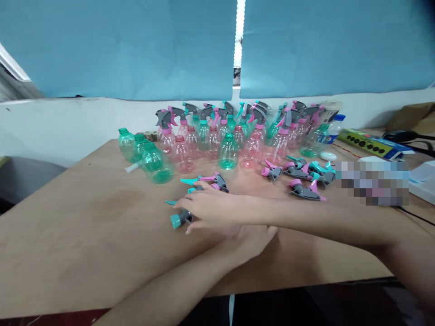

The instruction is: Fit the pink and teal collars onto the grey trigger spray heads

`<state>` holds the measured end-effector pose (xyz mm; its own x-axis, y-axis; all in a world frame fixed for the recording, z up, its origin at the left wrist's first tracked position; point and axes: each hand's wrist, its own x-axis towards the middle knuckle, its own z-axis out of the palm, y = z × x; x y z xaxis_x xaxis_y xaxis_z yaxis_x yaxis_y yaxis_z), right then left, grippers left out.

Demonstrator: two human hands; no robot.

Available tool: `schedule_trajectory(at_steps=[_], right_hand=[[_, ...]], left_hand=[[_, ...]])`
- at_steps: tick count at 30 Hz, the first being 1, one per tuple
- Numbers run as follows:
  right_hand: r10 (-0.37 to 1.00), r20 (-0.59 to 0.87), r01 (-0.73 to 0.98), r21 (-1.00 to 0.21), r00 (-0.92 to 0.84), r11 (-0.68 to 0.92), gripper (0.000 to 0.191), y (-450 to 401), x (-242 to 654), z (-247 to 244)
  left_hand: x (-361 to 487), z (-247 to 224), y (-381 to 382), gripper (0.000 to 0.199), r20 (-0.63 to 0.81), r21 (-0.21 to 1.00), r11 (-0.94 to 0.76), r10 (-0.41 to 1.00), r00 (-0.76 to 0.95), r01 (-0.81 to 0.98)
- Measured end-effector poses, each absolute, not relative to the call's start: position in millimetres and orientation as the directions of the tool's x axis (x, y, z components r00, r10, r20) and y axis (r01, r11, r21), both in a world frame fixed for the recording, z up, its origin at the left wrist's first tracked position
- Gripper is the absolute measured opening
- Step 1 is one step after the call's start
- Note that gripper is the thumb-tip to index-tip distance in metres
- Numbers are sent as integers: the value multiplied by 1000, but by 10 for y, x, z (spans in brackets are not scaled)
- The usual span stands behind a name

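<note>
Right hand: The right hand (209,206) reaches leftward across the counter (102,203), palm down, its forearm crossing above the left one. Its fingers are spread and bent over a teal-and-grey spray head (175,221); I cannot tell whether they grip it or only touch it.
Left hand: The left hand (253,239) lies low over the counter and points right, partly covered by the right forearm. Its fingers are mostly hidden, so I cannot tell whether they hold anything.
Spray head under the fingers: It lies on its side near the middle of the counter, its teal collar toward the left and its grey body partly hidden by the right hand.
Other loose spray heads: A pink-and-grey spray head (222,182) lies just beyond the right hand. A cluster of grey spray heads (304,192) with pink or teal parts lies to the right.
Open bottles: Green bottles (158,170) stand at the left; pink bottles (183,156) and a single green bottle (228,151) stand in the middle.
Topped bottles: Behind them, a crowd of bottles with spray heads fitted (166,136) stands close together.
Far right: A blue-capped bottle (337,129) and a yellow-green box (367,142).
Background: A white wall (84,122) below a blue curtain (136,50).
</note>
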<state>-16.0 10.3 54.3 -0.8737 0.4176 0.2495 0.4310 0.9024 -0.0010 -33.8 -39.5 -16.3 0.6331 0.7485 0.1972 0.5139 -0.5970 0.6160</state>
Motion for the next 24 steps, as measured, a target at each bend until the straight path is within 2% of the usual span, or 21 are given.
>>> schedule_trajectory(at_steps=[2, 6, 10, 12, 15, 17, 20, 24], right_hand=[[445, 251, 445, -61, -859, 893, 30, 133, 151, 606], [687, 152, 663, -181, -711, 726, 22, 228, 1018, 625], [877, 95, 860, -170, -471, 480, 29, 199, 1980, 516], [917, 104, 899, -185, -385, 398, 31, 112, 2350, 434], [948, 129, 925, -214, -292, 314, 44, -44, 2637, 295], [949, 158, 918, -251, -274, 307, 51, -123, 2648, 197], [929, 205, 891, -279, -309, 358, 51, -175, 2491, 68], [851, 338, 806, -310, -403, 504, 45, -156, 2237, -35]], left_hand=[[-282, -137, -365, 20, 175, 603, -589, 756, 631, 539], [-225, -69, -298, 8, 159, 591, -613, 725, 670, 524], [-222, -34, -267, 8, 155, 582, -623, 716, 681, 522], [-218, -30, -250, 10, 138, 575, -619, 718, 682, 535], [-206, -23, -191, 13, 143, 561, -613, 734, 664, 557], [-200, -12, -129, 14, 156, 557, -601, 753, 639, 573], [-194, 19, -35, 15, 178, 543, -569, 796, 578, 617], [-168, 61, 32, 17, 190, 521, -542, 827, 530, 659]])
